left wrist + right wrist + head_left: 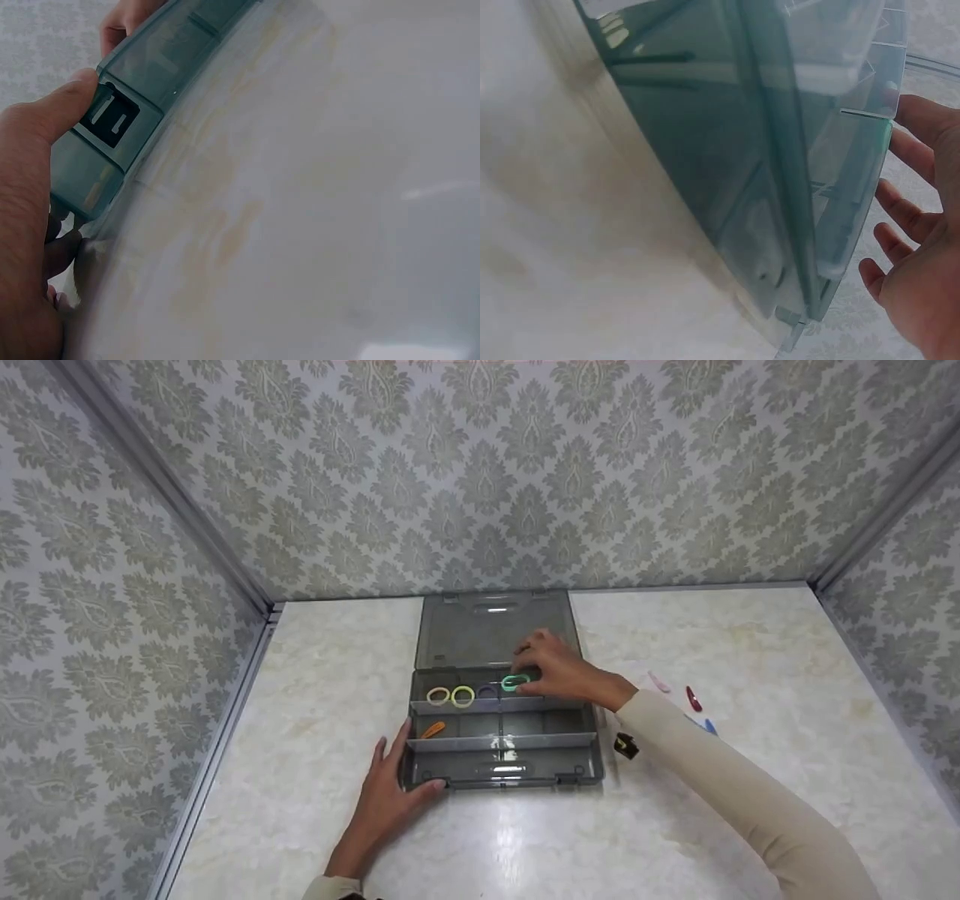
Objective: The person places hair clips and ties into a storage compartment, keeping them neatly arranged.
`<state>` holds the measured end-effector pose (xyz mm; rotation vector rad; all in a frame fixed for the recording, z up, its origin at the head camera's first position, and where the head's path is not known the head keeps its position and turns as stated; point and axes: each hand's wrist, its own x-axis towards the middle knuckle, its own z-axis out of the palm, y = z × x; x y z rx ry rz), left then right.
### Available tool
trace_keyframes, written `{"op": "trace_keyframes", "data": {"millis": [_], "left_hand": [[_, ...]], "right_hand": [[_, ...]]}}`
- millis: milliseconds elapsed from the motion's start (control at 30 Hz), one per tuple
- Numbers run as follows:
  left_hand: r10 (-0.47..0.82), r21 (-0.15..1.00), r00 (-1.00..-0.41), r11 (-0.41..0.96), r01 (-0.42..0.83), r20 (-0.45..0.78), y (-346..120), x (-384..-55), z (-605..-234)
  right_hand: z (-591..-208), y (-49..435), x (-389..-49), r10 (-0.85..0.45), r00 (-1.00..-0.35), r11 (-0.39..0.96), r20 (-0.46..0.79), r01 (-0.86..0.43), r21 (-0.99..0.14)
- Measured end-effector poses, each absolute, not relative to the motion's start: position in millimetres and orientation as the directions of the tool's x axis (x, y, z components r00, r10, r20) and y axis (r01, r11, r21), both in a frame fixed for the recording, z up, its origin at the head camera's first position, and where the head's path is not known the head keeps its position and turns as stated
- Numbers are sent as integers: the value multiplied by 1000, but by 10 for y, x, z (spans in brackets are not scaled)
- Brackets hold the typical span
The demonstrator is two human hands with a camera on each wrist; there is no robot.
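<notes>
Well, the case: a smoky, see-through case [540, 759] sat on the pale marbled table [300, 780], its lid [465, 637] opened back toward the patterned wall [480, 472].
Left hand: the left hand [388, 799] held the near left corner, thumb against the front edge and fingers along the side; from the wrist I saw that thumb just beside a dark latch fitting [110, 116].
Right hand: the right hand [559, 669] reached over the back row, thumb and finger drawn narrow on a green ring [505, 684], the other fingers loosely bent.
Green ring: it was at the back row, right of the other rings; I couldn't tell whether it touched the case floor.
Back row: from left to right lay a peach ring [428, 697], a yellow ring [463, 706] and a dark blue ring [487, 685], the first two side by side.
Middle row: an orange clip [433, 730] lay slantwise near the left end.
Right of the case: a dark, gold-marked piece [625, 745] lay near its side; farther off were a pink clip [659, 682], a red clip [694, 699] and something blue [710, 727], partly hidden by the beige sleeve [720, 772].
</notes>
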<state>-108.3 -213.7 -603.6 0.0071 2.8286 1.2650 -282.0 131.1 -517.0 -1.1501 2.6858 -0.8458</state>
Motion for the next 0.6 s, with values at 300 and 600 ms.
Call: {"op": "trace_keyframes", "data": {"millis": [300,600], "left_hand": [[29,749,-999,662,7,-16,-2142,-1098,-6067],[24,752,-1000,659,6,-13,-2158,-1081,-6065]], "right_hand": [[-5234,1223,-2889,-728,-680,586,92,-686,-432],[-5241,1157,-2923,-758,-651,598,40,-718,-356]]}}
